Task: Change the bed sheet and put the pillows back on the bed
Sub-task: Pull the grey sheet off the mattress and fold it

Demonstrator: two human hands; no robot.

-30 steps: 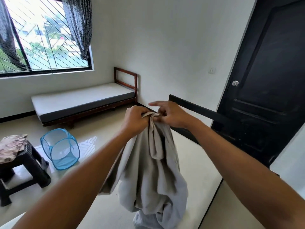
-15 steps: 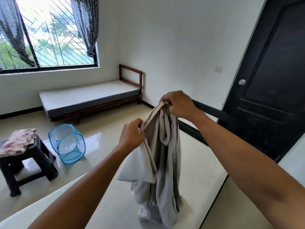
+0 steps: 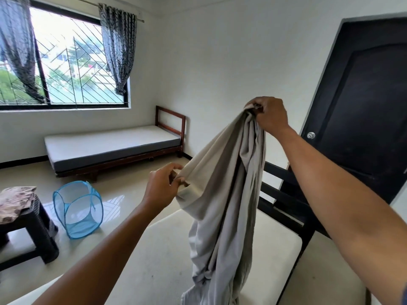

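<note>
One bed sheet (image 3: pixel 224 183), grey, hangs in front of me as a gathered column. Two hands hold it. My right hand (image 3: pixel 269 116), the higher one, grips a bunched corner at the top, fingers curled round the cloth. My left hand (image 3: pixel 163 188), lower and further left, pinches a fold of the sheet's edge between thumb and fingertips. Between the two grips the edge runs as a slope; below them the cloth drops in long folds over the bare cream mattress (image 3: pixel 143 256) of the near bed, its lower end leaving the view at the bottom.

Two beds are visible. The near one has a black slatted frame end (image 3: pixel 286 198) just behind the sheet. The far bed (image 3: pixel 110 146) stands along the wall under the window, with a grey mattress and a brown wooden frame.

On the floor between them lies one blue mesh basket (image 3: pixel 77 209), tipped on its side. Left of it stands one dark stool (image 3: pixel 37 230) carrying one patterned cloth (image 3: pixel 15 200). One window (image 3: pixel 66 62) bears two dark curtains (image 3: pixel 119 47). One black door (image 3: pixel 363 106), with one round knob (image 3: pixel 311 135), fills the right.
</note>
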